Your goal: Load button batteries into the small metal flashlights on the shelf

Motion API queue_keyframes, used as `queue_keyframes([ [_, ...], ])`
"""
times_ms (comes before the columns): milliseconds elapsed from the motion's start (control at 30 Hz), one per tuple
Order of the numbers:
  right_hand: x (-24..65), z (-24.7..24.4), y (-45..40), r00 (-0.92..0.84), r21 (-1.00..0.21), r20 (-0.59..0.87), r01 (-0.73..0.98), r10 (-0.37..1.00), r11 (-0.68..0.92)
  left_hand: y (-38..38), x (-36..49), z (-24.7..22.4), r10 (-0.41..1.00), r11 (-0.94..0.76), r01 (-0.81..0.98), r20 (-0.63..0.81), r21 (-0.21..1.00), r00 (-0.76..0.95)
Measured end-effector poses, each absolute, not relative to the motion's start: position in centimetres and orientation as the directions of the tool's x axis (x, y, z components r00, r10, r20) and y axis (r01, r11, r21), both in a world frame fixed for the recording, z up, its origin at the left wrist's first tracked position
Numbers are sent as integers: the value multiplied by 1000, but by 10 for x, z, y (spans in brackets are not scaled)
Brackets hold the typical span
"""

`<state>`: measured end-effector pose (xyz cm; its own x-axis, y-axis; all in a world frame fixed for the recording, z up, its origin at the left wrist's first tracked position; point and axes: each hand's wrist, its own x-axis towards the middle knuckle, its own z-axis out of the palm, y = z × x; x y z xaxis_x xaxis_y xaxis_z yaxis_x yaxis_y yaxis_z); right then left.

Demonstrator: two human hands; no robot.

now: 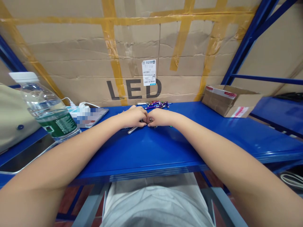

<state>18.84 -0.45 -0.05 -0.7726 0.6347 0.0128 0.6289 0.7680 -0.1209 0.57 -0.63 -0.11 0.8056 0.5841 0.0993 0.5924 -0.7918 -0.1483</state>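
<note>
My left hand [134,116] and my right hand [161,117] meet at the middle of the blue steel shelf [151,151], fingers curled. Between them a small metal piece [143,120] shows, mostly hidden by my fingers, so its exact form is unclear. Just below my left hand, a silver metal tube [132,130] lies on the shelf. Beyond my hands sits a heap of small purple and silver metal cylinders [153,105], possibly pen-sized flashlights.
A water bottle [48,107] stands at left, beside a beige bag [15,118], a white power strip [80,110] and a pixelated flat package [91,117]. An open cardboard box [228,101] sits at right. A large taped carton [151,53] stands behind the shelf.
</note>
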Motion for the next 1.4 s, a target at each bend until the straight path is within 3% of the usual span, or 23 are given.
queue_keyframes([
  [333, 187, -3, -4, -768, -105, 18, 635, 640, 765, -5, 3, 1, 591, -798, 596, 82, -82, 802],
  [700, 187, -3, -3, -767, -49, 17, 640, 641, 767, -7, 5, -1, 583, -789, 588, 85, -182, 808],
  [933, 191, -4, 1, -767, -136, 36, 631, 641, 763, -4, 1, 2, 628, -768, 632, 78, -101, 775],
  [1167, 188, -3, 0, -721, -78, 141, 675, 678, 734, -6, 4, 3, 657, -740, 667, 117, -92, 745],
  [1400, 188, -5, 1, -743, -129, 101, 650, 662, 749, -2, 3, 3, 668, -736, 677, 129, -32, 733],
])
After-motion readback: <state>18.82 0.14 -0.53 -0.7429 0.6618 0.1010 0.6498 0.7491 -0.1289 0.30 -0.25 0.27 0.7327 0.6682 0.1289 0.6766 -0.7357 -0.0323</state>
